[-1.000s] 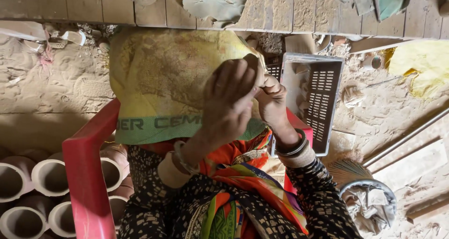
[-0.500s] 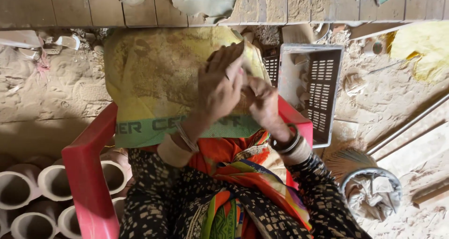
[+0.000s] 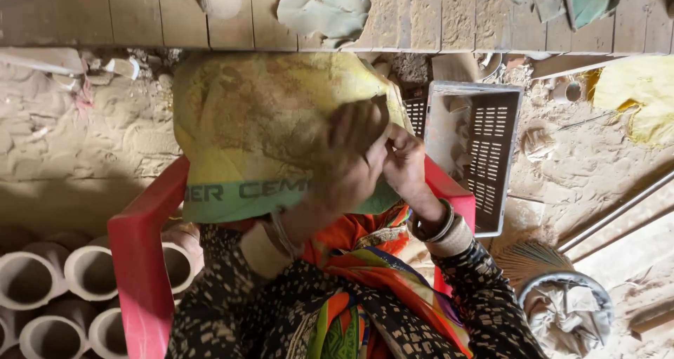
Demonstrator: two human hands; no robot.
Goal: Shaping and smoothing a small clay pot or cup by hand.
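The yellow woven sack point(image 3: 274, 127) lies draped over the red plastic chair point(image 3: 140, 260), at the frame's centre. Both hands have shifted slightly toward 6 o'clock on it since the earlier views. The left hand point(image 3: 351, 159) is cupped over the sack's 3 o'clock edge; whether it grips cannot be determined. The right hand point(image 3: 406, 164), touching the left, appears to pinch that edge. A grey slotted crate point(image 3: 484, 148) stands at 3 o'clock. Clay cylinders point(image 3: 84, 289) lie at 8 o'clock.
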